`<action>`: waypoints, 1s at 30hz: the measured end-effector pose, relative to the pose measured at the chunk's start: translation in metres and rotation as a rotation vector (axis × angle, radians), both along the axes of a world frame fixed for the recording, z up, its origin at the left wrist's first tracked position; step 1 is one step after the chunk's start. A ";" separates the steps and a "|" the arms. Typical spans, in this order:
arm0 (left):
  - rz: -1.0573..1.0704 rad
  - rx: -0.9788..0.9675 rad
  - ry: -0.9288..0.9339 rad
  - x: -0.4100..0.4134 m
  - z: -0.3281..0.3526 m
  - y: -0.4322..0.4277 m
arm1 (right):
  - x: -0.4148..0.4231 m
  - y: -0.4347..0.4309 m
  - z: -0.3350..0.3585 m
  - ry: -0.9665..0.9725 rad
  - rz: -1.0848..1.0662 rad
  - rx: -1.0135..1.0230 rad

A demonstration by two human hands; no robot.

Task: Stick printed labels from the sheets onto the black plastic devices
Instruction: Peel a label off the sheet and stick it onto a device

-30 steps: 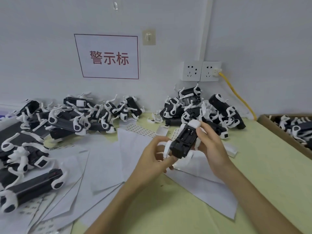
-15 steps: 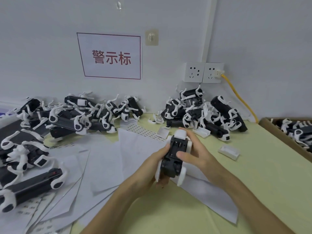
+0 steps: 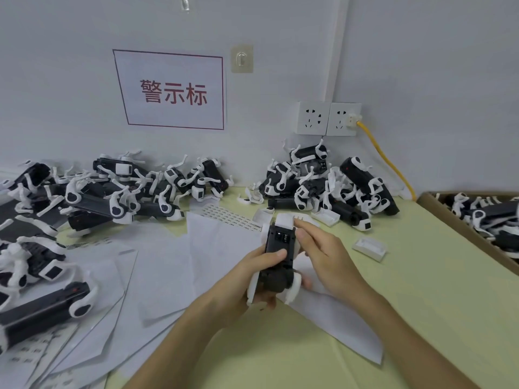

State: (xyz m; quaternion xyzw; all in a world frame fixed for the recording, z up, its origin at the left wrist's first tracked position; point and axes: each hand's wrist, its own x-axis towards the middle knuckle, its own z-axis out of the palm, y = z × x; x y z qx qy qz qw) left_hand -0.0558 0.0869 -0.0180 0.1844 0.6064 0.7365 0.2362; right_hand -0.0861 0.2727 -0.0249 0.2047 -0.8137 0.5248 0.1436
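the left hand (image 3: 244, 279) grips a black plastic device with white end caps (image 3: 278, 256) from the left, its thumb laid across the dark face and its fingers curled beneath. the right hand (image 3: 325, 256) holds the same device from the right: its fingers (image 3: 302, 234) press along the upper right edge near the top white cap, and a fingertip shows under the lower white end. the device is lifted just above the pale yellow-green table (image 3: 421, 318), roughly upright in the view, over a loose white paper sheet (image 3: 337, 318).

more white sheets (image 3: 157, 273) are spread to the left, and a sheet with rows of small printed labels (image 3: 229, 217) lies beyond the hands. one heap of black-and-white devices (image 3: 112, 197) sits at the left against the wall, and another heap (image 3: 325, 186) under the white wall sockets (image 3: 327, 118), where a yellow cable (image 3: 386, 158) is plugged in. a brown cardboard box (image 3: 449, 217) at the right edge holds further devices. a small white plastic cover (image 3: 369, 249) lies alone on the table to the right of the hands. a white sign with red characters (image 3: 171, 91) hangs on the wall.
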 end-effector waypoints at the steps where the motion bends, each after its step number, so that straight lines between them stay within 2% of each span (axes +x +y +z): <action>1: 0.028 -0.014 0.008 0.000 0.000 0.000 | -0.001 0.001 -0.001 0.003 -0.019 0.022; 8: 0.150 0.096 -0.019 -0.003 -0.001 -0.002 | -0.008 0.005 -0.004 -0.128 0.078 -0.013; 13: 0.266 0.147 0.013 -0.005 0.000 0.000 | -0.015 0.010 -0.006 -0.120 -0.027 -0.025; 15: 0.389 0.220 -0.025 -0.008 0.002 -0.005 | -0.017 0.014 -0.009 -0.121 -0.140 0.144; 18: 0.556 0.280 -0.090 -0.013 0.005 -0.016 | -0.018 0.020 -0.017 -0.167 -0.279 0.639; 20: 0.647 0.339 -0.142 -0.016 0.006 -0.023 | -0.020 0.023 -0.021 -0.254 -0.282 0.784; 24: 0.686 0.424 -0.186 -0.018 0.004 -0.030 | -0.026 0.027 -0.022 -0.260 -0.292 0.697; 30: 0.564 0.395 -0.133 -0.020 0.001 -0.033 | -0.022 0.022 -0.024 -0.140 -0.194 0.638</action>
